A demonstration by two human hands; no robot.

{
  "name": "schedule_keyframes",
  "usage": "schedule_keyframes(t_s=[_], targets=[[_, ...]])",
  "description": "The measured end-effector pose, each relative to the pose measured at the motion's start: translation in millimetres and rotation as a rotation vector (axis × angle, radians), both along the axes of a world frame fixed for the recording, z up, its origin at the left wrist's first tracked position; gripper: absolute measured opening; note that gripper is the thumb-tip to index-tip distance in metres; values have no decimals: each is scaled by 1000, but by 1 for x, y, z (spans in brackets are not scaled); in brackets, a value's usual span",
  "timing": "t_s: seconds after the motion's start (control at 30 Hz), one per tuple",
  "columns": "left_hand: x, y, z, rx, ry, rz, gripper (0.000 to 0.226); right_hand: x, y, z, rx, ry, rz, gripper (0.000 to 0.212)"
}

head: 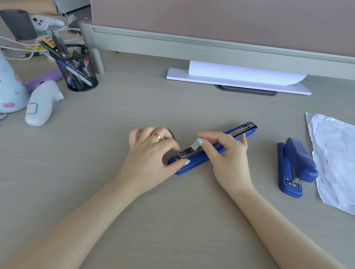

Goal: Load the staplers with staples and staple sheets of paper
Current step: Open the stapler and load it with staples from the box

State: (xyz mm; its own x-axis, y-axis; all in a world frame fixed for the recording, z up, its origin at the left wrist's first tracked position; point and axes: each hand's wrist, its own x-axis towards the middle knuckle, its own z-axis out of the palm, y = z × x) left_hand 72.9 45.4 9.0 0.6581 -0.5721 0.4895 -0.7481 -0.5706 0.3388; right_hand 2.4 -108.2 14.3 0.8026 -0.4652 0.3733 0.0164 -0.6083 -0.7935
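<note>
Since the open stapler (212, 148) lies flat on the desk (133, 104) with its long axis running from near-left up to far-right, everything hangs on sliding the staple strip (196, 144) in along that same line. The right hand (224, 156) is pinching the strip right over the stapler's metal channel, near its middle, so it's the closer hand for the job. The left hand (151, 149) rests on the stapler's near-left end, thumb pressing it steady, fingers curled, not clearly holding anything. A second stapler (295, 168), closed, sits well to the right of the open one, beside a stapled sheet (340, 161).
</note>
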Motion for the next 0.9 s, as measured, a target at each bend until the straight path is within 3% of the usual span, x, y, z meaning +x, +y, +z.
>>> schedule_keyframes(t_s=[0.33, 0.6, 0.9], targets=[[1, -1, -1, 7, -10, -20, 35, 1, 0, -3, 9, 14, 49, 27], [3, -1, -3, 6, -29, -28, 37, 0, 0, -8, -139, 26, 36, 12], [1, 1, -2, -78, 34, -45, 35, 2, 2, -10, -270, 9, 11, 11]])
